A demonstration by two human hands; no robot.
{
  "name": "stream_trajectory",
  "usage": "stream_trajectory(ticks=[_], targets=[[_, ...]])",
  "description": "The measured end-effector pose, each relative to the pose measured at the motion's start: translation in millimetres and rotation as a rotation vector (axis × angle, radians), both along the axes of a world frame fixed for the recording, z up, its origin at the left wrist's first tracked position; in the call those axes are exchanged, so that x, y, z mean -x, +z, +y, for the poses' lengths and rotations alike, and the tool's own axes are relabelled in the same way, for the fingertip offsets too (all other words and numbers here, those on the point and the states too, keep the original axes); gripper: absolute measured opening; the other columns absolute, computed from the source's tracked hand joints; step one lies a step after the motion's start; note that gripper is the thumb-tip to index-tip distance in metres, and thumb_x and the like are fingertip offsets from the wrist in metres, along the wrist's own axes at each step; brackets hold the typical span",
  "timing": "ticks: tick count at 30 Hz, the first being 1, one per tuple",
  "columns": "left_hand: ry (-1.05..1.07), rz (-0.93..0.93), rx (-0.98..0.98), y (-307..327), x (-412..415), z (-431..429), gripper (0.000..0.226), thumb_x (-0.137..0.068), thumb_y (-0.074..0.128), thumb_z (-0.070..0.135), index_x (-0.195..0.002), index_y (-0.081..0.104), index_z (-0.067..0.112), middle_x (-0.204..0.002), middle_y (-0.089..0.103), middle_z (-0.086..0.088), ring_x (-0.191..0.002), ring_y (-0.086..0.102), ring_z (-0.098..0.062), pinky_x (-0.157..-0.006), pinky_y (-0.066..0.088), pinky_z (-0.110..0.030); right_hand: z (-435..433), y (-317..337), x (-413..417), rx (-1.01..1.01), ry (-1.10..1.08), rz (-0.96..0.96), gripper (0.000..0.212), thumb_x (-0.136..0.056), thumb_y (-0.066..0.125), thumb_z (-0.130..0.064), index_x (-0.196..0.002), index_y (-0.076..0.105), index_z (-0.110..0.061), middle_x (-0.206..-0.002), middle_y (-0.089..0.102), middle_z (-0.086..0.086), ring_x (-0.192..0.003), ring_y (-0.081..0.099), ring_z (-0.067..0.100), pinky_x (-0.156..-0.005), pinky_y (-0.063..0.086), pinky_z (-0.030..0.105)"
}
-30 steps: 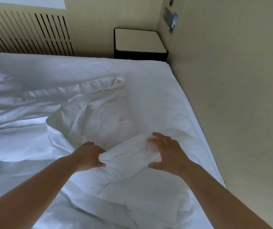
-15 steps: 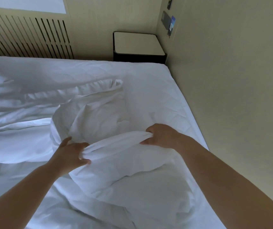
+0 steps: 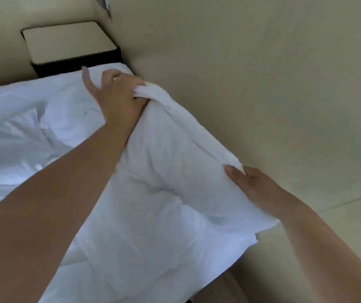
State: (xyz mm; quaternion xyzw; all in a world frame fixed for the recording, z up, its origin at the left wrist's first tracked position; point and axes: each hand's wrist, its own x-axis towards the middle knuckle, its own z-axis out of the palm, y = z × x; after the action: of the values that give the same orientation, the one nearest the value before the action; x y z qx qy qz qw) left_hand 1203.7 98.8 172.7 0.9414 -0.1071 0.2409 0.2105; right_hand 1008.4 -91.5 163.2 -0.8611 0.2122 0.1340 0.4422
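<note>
Both hands have swung the duvet (image 3: 170,171) over against the wall (image 3: 284,84), left hand (image 3: 118,97) and right hand (image 3: 256,186) each clenched on its edge; a slack pinch could let it slide off the side.

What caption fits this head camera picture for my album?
Left hand and right hand grip a white duvet beside the beige wall.

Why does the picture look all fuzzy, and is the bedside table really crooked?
Head view: the whole frame is soft, likely motion blur, most around the left hand and the white duvet; the bedside table and wall look tilted and bent by the wide-angle lens; light is dim and even, no glare.
</note>
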Motion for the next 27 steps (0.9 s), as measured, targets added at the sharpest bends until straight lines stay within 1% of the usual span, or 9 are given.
stream_trajectory(ticks=[3, 7, 12, 15, 18, 21, 24, 26, 27], targets=[[-0.212, 0.086, -0.143, 2.1, -1.0, -84.5, 0.024, -0.086, 0.049, 0.032, -0.091, 0.069, 0.02, -0.092, 0.059, 0.002, -0.123, 0.037, -0.016, -0.11, -0.01, -0.05, -55.7, 6.6, 26.6, -0.147, -0.195, 0.001, 0.027, -0.091, 0.042, -0.046, -0.091, 0.061, -0.027, -0.087, 0.066, -0.008, -0.079, 0.061, 0.008, -0.067, 0.043, 0.021], [-0.45, 0.498, -0.415, -75.8, 29.3, -127.3, 0.051, -0.088, 0.054, 0.04, -0.136, 0.041, 0.027, -0.146, 0.03, -0.003, -0.14, 0.015, -0.017, -0.112, -0.01, -0.048, -99.0, -65.2, 62.5, 0.215, -0.215, 0.218, 0.04, -0.095, 0.045, -0.033, -0.129, 0.045, -0.011, -0.129, 0.052, 0.009, -0.112, 0.051, 0.026, -0.082, 0.035, 0.024], [-0.344, 0.791, -0.393, -157.6, 83.6, -80.4, 0.063, -0.091, 0.039, 0.052, -0.146, 0.02, 0.027, -0.155, 0.011, 0.001, -0.142, 0.013, -0.016, -0.115, -0.004, -0.04, -85.9, -135.0, 87.2, 0.471, 0.004, 0.319, 0.065, -0.094, 0.046, -0.036, -0.146, 0.013, -0.017, -0.152, 0.019, 0.004, -0.139, 0.022, 0.023, -0.11, 0.025, 0.033], [-0.27, 0.87, -0.349, -172.9, 116.8, -37.7, 0.097, -0.063, 0.015, 0.08, -0.145, 0.019, 0.028, -0.155, 0.012, 0.004, -0.142, 0.013, -0.011, -0.114, -0.004, -0.034, -67.8, -146.3, 79.3, 0.656, 0.052, 0.004, 0.046, -0.093, 0.041, -0.036, -0.133, 0.042, -0.014, -0.138, 0.044, 0.009, -0.127, 0.041, 0.026, -0.106, 0.032, 0.034], [-0.22, 0.777, -0.183, -177.4, 159.4, 0.2, 0.131, -0.038, 0.002, 0.096, -0.144, 0.026, 0.023, -0.151, 0.023, 0.002, -0.14, 0.019, -0.01, -0.111, -0.008, -0.022, -30.9, -157.9, 71.7, 0.539, 0.274, -0.41, 0.037, -0.093, 0.031, -0.049, -0.1, 0.052, -0.02, -0.096, 0.069, 0.004, -0.097, 0.056, 0.017, -0.092, 0.037, 0.026], [-0.264, 0.684, -0.14, -180.2, 206.1, 34.4, 0.095, -0.071, 0.011, 0.085, -0.122, 0.048, 0.015, -0.128, 0.052, -0.005, -0.117, 0.04, -0.013, -0.111, -0.004, -0.017, 9.6, -178.6, 71.9, 0.569, 0.676, -0.218, 0.061, -0.063, 0.048, -0.069, -0.105, 0.045, -0.026, -0.102, 0.07, -0.004, -0.103, 0.059, 0.016, -0.101, 0.026, 0.032], [-0.283, 0.652, -0.166, -189.4, 259.2, 62.9, 0.07, -0.077, 0.026, 0.078, -0.108, 0.047, 0.02, -0.12, 0.045, 0.001, -0.133, 0.024, 0.002, -0.114, 0.002, -0.023, 28.8, -206.2, 64.6, 0.658, 0.731, -0.068, 0.093, -0.029, 0.07, -0.071, -0.109, 0.05, -0.027, -0.108, 0.069, -0.001, -0.105, 0.062, 0.022, -0.108, 0.007, 0.038], [-0.35, 0.596, -0.252, -204.8, 287.3, 82.7, 0.074, -0.062, 0.046, 0.076, -0.11, 0.047, 0.019, -0.141, 0.035, 0.002, -0.141, 0.003, 0.001, -0.115, 0.002, -0.029, 32.4, -206.4, 49.8, 0.699, 0.685, -0.113, 0.064, -0.042, 0.072, -0.061, -0.097, 0.066, -0.028, -0.099, 0.072, -0.003, -0.093, 0.069, 0.019, -0.111, -0.001, 0.037], [-0.373, 0.598, -0.3, -213.2, 296.3, 92.1, 0.085, -0.049, 0.056, 0.072, -0.114, 0.046, 0.02, -0.152, 0.02, 0.003, -0.142, -0.001, -0.002, -0.115, 0.001, -0.033, 33.5, -195.7, 37.1, 0.713, 0.647, -0.156, 0.045, -0.056, 0.061, -0.056, -0.091, 0.071, -0.029, -0.096, 0.072, -0.006, -0.091, 0.069, 0.016, -0.111, -0.002, 0.035]])
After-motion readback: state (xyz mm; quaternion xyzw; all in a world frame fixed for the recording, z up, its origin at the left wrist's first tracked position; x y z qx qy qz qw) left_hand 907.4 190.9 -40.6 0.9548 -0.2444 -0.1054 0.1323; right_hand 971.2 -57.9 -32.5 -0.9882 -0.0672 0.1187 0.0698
